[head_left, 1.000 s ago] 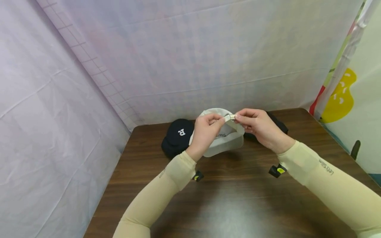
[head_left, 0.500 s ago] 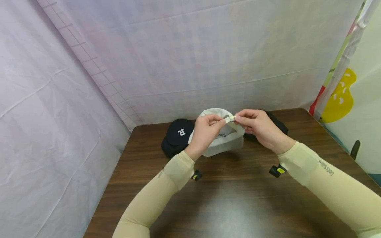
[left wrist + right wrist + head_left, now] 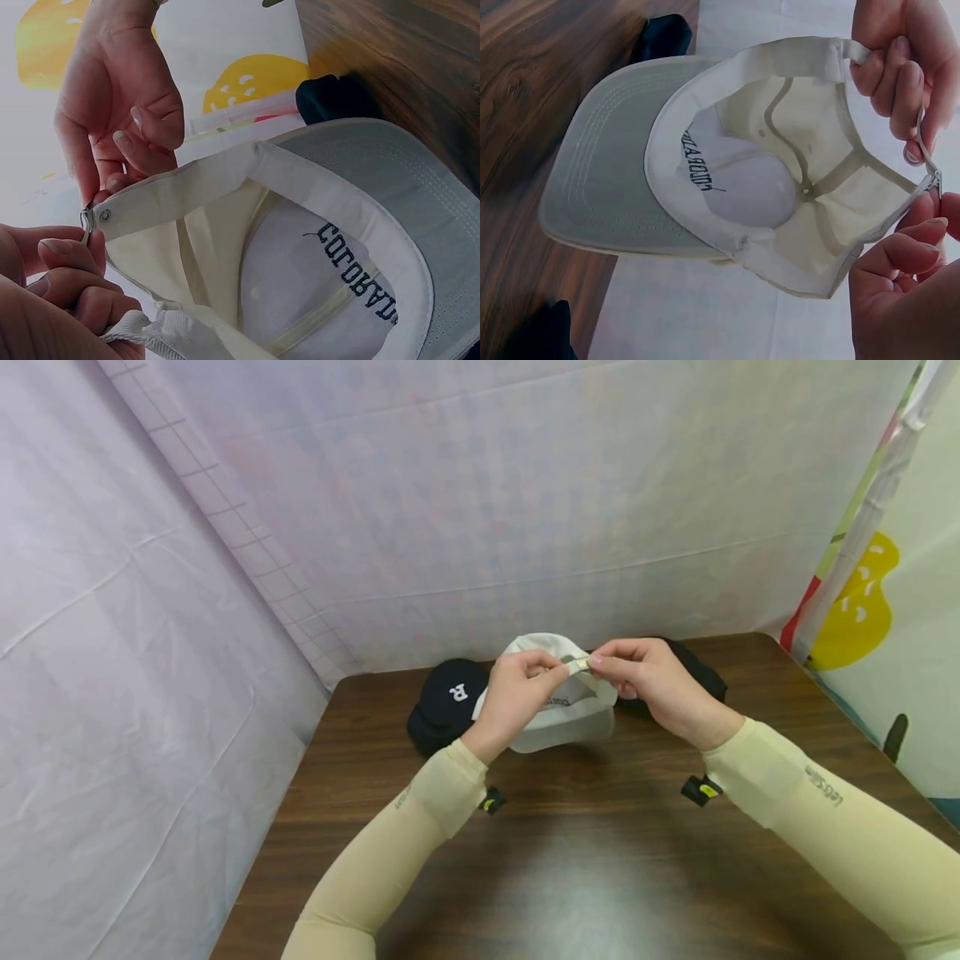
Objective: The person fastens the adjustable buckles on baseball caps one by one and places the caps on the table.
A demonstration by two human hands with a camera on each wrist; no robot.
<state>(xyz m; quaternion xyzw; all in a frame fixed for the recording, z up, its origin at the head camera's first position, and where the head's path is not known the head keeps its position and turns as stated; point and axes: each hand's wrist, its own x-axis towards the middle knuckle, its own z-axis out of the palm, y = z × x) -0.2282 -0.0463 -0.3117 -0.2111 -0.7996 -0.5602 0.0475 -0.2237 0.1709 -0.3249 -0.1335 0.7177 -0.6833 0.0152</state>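
Left hand and right hand pinch a pale cloth strap at its silver metal buckle.
The strap's white fabric cap sits near the desk's far edge, between a navy cap lettered R and a black cap; a loosened pinch could let the strap slip.

Above a brown table, a left hand and right hand pinched the strap of a white cap.
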